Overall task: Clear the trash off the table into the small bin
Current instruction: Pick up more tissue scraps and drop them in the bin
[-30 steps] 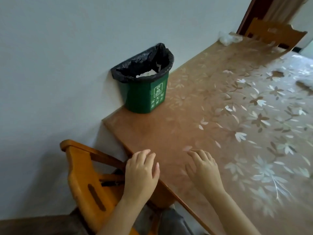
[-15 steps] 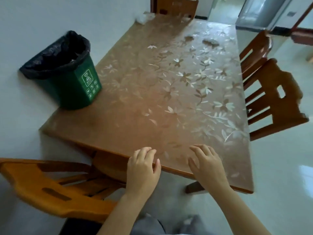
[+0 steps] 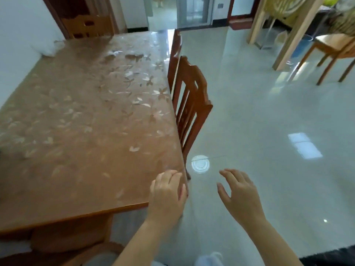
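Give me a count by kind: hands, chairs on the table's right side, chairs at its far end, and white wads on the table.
Hands: 2, left hand, right hand
Right-side chairs: 2, near chair, far chair
End chair: 1
White wad: 1
Total: 6

One view only, head-worn: the camera is looking forward and down from above and behind the left hand [image 3: 167, 194] and right hand [image 3: 242, 196], both showing close and low in frame. Worktop [image 3: 86, 131] is filling the field left of and beyond the left hand. Floor [image 3: 269, 121] is running beyond and right of the right hand.
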Available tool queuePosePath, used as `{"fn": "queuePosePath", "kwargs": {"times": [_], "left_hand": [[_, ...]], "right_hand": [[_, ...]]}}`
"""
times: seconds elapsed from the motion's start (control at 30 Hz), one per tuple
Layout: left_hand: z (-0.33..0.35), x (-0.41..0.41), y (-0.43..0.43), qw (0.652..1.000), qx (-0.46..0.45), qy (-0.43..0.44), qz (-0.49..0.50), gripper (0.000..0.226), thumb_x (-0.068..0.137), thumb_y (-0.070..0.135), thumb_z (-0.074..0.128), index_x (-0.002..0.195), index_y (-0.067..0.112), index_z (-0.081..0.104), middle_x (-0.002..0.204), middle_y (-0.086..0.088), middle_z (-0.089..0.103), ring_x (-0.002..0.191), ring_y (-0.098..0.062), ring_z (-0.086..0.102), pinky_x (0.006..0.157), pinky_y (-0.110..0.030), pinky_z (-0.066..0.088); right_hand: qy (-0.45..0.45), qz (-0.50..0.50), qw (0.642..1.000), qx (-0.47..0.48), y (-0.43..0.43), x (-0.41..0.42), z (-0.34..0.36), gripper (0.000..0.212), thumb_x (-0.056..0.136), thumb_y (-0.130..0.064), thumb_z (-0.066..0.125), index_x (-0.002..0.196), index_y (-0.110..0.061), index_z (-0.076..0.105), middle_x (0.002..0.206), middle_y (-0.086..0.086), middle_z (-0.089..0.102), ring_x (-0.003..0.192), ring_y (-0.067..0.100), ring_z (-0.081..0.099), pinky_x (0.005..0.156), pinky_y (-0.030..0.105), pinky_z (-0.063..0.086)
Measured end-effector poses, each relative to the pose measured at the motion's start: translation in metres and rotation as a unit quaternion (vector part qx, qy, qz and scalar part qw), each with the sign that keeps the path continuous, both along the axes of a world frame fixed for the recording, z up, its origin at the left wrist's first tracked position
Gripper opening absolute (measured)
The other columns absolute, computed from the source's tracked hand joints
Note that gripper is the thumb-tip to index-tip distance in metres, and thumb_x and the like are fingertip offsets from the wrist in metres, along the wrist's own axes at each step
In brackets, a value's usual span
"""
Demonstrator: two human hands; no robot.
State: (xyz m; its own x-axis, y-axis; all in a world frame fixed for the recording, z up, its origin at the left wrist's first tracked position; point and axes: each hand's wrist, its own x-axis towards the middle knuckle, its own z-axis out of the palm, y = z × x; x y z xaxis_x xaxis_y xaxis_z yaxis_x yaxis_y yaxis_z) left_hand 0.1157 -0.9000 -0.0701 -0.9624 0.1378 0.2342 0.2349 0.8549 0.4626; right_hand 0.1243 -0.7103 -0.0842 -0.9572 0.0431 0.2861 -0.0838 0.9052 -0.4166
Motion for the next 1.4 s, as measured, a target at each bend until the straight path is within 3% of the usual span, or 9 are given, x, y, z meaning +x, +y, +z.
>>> {"fn": "queuePosePath", "kwargs": {"times": [0.2,0.33,0.43,0.53,0.73,0.93,1.17,1.4], "left_hand": [[0.004,-0.021,0.121,0.993,-0.002,-0.005,-0.117,0.024,0.074,0.014,0.067,0.097,0.007,0.068,0.096,-0.008,0.069,0.088,-0.023,0.063,0.077,-0.036,0.052],[0.0,-0.047,0.169,0.983,-0.019,-0.017,-0.179,0.035,0.081,0.026,0.047,0.098,0.005,0.068,0.095,-0.011,0.069,0.085,-0.025,0.065,0.073,-0.038,0.056],[-0.006,-0.076,0.199,0.979,-0.025,-0.024,-0.201,0.035,0.082,0.027,0.048,0.099,0.005,0.068,0.096,-0.011,0.07,0.084,-0.026,0.065,0.072,-0.041,0.056],[-0.013,-0.115,0.226,0.976,-0.019,-0.017,-0.215,0.038,0.081,0.027,0.044,0.099,0.003,0.068,0.096,-0.013,0.069,0.084,-0.028,0.065,0.073,-0.041,0.055],[-0.017,-0.236,0.272,0.978,0.007,0.052,-0.201,0.034,0.079,0.022,0.046,0.096,0.002,0.067,0.095,-0.014,0.068,0.081,-0.032,0.063,0.07,-0.039,0.052],[0.006,-0.37,0.303,0.982,0.015,0.052,-0.179,0.034,0.08,0.024,0.043,0.1,0.006,0.064,0.1,-0.011,0.067,0.089,-0.028,0.062,0.076,-0.037,0.049],[0.005,-0.486,0.294,0.997,-0.011,0.038,-0.073,0.035,0.078,0.024,0.044,0.098,0.007,0.066,0.098,-0.01,0.067,0.087,-0.028,0.062,0.077,-0.035,0.045],[-0.008,-0.613,0.319,0.999,-0.034,0.006,0.018,0.039,0.077,0.027,0.041,0.099,0.006,0.066,0.098,-0.01,0.067,0.087,-0.029,0.062,0.075,-0.038,0.051]], "right_hand": [[-0.021,-0.089,0.996,-0.024,0.108,0.016,-0.009,0.031,0.072,-0.021,0.06,0.097,-0.005,0.066,0.093,0.012,0.069,0.085,0.033,0.064,0.073,0.042,0.054],[-0.032,-0.153,0.987,-0.041,0.156,0.016,-0.017,0.033,0.078,-0.026,0.053,0.1,-0.005,0.065,0.095,0.012,0.068,0.089,0.031,0.062,0.075,0.043,0.053],[-0.046,-0.18,0.982,-0.046,0.185,0.0,-0.022,0.041,0.08,-0.033,0.042,0.102,-0.006,0.064,0.096,0.011,0.067,0.09,0.03,0.062,0.075,0.043,0.054],[-0.052,-0.193,0.979,-0.038,0.211,-0.035,-0.023,0.036,0.079,-0.03,0.047,0.101,-0.006,0.064,0.096,0.011,0.067,0.088,0.029,0.062,0.075,0.041,0.053],[-0.054,-0.184,0.981,0.001,0.26,-0.159,-0.012,0.039,0.078,-0.032,0.043,0.097,-0.006,0.066,0.093,0.011,0.068,0.085,0.031,0.063,0.074,0.039,0.051],[-0.039,-0.113,0.993,0.007,0.277,-0.324,0.014,0.031,0.077,-0.026,0.054,0.099,-0.008,0.065,0.096,0.01,0.068,0.088,0.029,0.063,0.077,0.038,0.052],[-0.036,-0.036,0.999,-0.013,0.282,-0.468,0.01,0.03,0.074,-0.023,0.058,0.099,-0.01,0.065,0.096,0.008,0.068,0.088,0.028,0.063,0.076,0.037,0.051],[-0.025,0.041,0.998,-0.029,0.315,-0.628,-0.008,0.03,0.071,-0.019,0.06,0.098,-0.007,0.066,0.095,0.01,0.068,0.086,0.031,0.064,0.075,0.037,0.051]]}}
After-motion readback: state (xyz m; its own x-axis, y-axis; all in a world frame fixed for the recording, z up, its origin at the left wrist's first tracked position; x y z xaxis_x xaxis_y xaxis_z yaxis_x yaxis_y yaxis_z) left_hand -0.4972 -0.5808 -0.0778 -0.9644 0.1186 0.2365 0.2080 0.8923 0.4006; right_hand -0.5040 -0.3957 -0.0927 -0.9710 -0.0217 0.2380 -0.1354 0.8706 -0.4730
